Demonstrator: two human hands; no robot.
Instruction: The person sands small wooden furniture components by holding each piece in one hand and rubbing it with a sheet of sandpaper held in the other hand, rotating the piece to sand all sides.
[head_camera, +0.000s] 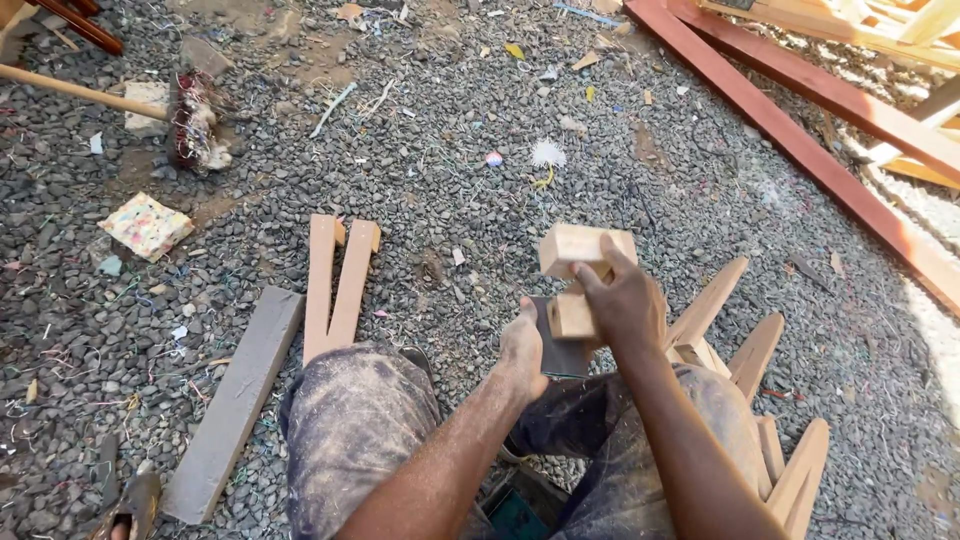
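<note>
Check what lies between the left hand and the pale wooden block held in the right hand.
A dark flat sheet, probably sandpaper, sits between the left hand and the pale wooden block; head view shows it.

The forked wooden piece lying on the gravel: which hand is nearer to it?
Left. The left hand is just right of the forked wooden piece; the right hand, gripping the wooden block, is farther right.

Two hands: left hand (523, 348), right hand (622, 305). One notched wooden block (580, 262). One dark sanding pad (560, 350). One grey plank (235, 400). One broom (195, 122).
</note>
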